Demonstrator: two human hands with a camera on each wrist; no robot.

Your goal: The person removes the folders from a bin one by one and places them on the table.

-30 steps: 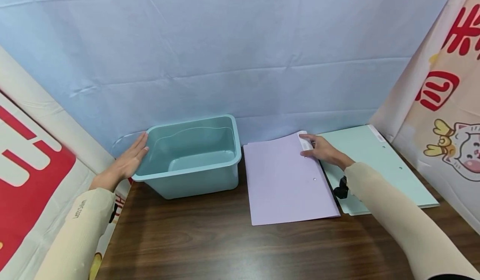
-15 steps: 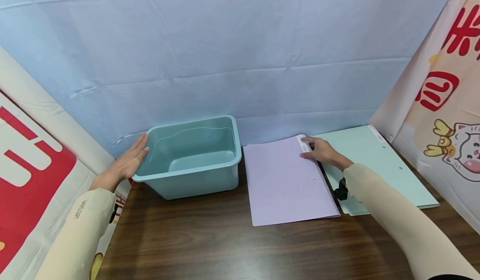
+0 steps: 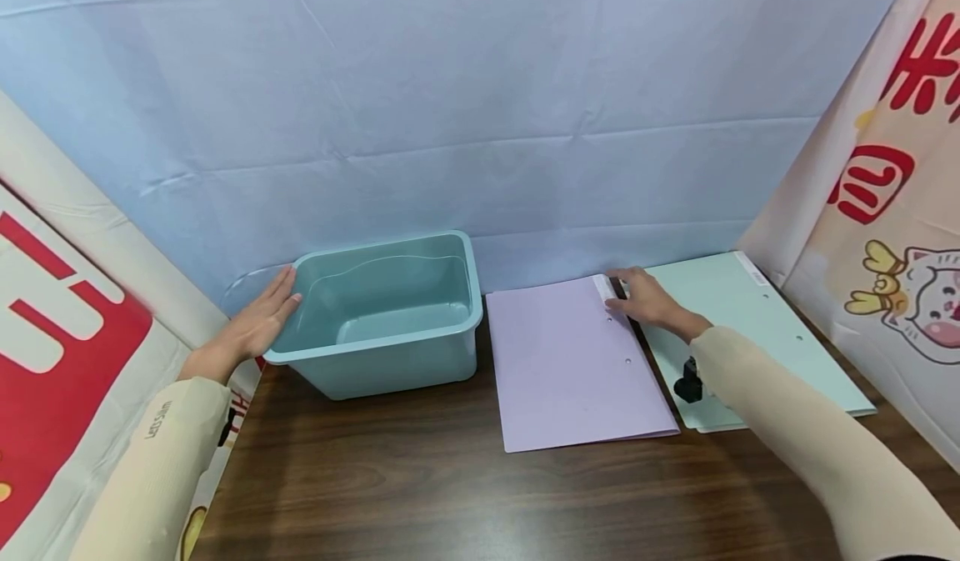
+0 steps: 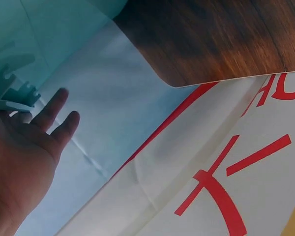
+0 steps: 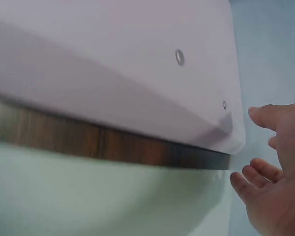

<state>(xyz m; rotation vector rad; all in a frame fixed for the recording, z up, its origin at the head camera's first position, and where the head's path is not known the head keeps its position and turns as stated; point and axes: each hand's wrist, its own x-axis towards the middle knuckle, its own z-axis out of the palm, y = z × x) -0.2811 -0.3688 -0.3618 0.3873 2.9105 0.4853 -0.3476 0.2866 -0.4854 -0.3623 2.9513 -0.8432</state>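
Observation:
A purple file folder point(image 3: 573, 369) lies on the table, a white label at its top right corner and two small metal rivets along its right side. My right hand point(image 3: 651, 298) hovers at that corner, thumb and fingers spread apart with nothing between them. The right wrist view shows the hand point(image 5: 280, 172) just off the folder's corner. Farther left stands a teal plastic bin point(image 3: 390, 369). My left hand point(image 3: 258, 328) rests against its left rim, fingers extended. In the left wrist view two fingers of that hand point(image 4: 24, 167) reach past the rim.
A pale green folder point(image 3: 750, 336) lies right of the purple one, partly under my right forearm, with a thin strip of table between them. A pale blue cloth hangs behind the dark wooden table point(image 3: 420, 494). Printed banners point(image 3: 900, 277) flank both sides.
The purple folder's raised top right corner has come down flat. My right hand has let go of it and shifted slightly right. The left hand has stayed on the bin.

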